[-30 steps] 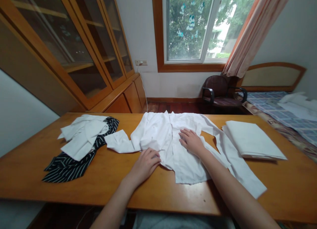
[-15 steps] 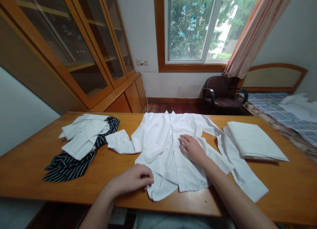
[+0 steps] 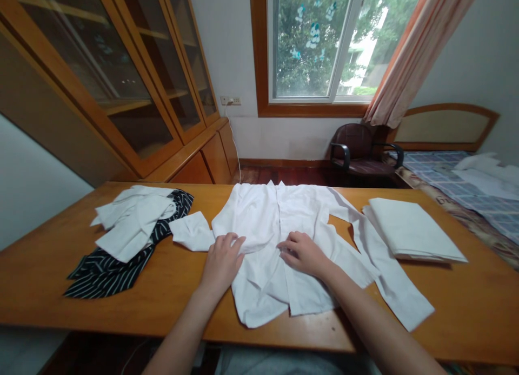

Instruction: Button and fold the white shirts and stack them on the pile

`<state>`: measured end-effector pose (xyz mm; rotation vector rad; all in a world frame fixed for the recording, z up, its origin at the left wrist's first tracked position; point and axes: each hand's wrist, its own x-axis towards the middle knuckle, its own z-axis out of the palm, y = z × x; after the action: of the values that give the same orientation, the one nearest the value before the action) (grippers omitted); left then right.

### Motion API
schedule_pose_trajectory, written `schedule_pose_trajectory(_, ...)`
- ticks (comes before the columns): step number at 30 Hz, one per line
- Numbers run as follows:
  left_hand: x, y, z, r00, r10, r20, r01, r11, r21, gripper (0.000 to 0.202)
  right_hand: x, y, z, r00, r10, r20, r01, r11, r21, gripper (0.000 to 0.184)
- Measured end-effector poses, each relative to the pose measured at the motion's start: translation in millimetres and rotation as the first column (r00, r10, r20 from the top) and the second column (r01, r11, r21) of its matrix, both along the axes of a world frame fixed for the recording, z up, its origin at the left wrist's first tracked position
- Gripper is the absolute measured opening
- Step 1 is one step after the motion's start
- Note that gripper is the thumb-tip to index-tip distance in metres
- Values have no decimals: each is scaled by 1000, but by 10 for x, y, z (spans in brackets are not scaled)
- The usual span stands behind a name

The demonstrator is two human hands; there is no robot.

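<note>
A white long-sleeved shirt [image 3: 259,212] lies front up on the wooden table, its collar end at the far edge and its lower part rumpled. My left hand [image 3: 224,256] rests on the shirt's left side near the bent sleeve, fingers laid on the cloth and slightly apart. At the middle, my right hand [image 3: 302,253] has its fingers bent together at the front button strip, closed on the fabric; the fingertips are partly hidden. The right sleeve [image 3: 389,283] stretches down toward the near right.
To the left, a white cloth garment [image 3: 135,218] lies over a black striped cloth [image 3: 109,275]. A folded white cloth [image 3: 413,229] sits at the right of the table [image 3: 162,315]. Beyond are a glass-door cabinet [image 3: 194,131], an armchair [image 3: 354,142] and a bed [image 3: 474,175].
My left hand has moved up from the shirt's lower left corner onto its side. My right hand has shifted slightly down and left to the button strip, its fingers now more bent.
</note>
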<state>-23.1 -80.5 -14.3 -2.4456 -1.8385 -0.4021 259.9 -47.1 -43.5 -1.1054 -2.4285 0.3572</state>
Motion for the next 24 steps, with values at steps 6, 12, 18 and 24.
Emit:
schedule_pose_trajectory(6,-207,40,-14,985,-11,173,5,999,36,19,15,-15,36,999,13,-36,-14,1000,-22,12)
schedule_pose_trajectory(12,-95,1,268,855,3,519,21,999,-40,23,21,-39,38,999,43,-30,-44,999,-25,14)
schedule_pose_trajectory(18,330,-253,573,763,-150,628,496,759,-422,41,21,-32,24,999,42,1,-42,999,-10,15)
schedule_pose_trajectory(24,472,-202,590,690,-215,691,655,592,-470,36,36,-32,35,999,26,38,-25,999,-31,14)
